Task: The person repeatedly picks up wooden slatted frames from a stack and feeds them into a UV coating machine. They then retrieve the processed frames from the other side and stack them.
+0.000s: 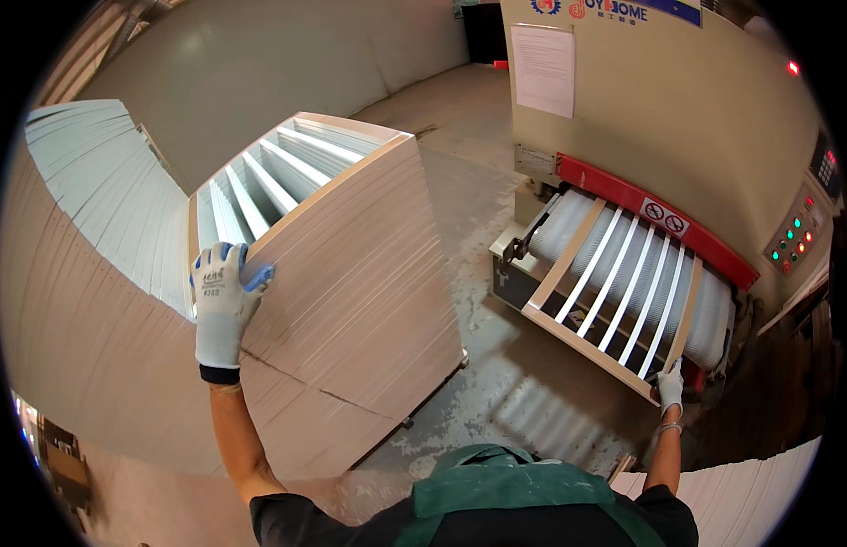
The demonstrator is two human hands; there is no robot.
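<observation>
A slatted wooden frame (615,283) lies on the rollers of a beige machine (688,128). The right hand (670,385), gloved, grips its near corner, fingers closed on the edge. The left hand (223,296), gloved, rests with fingers curled over the top edge of a stack of upright frames (351,273) on the floor (496,365).

Behind it all there's a dusty concrete floor (496,273), a paper notice (543,69) taped up high, and a control panel (795,239) with little green and red lights.
</observation>
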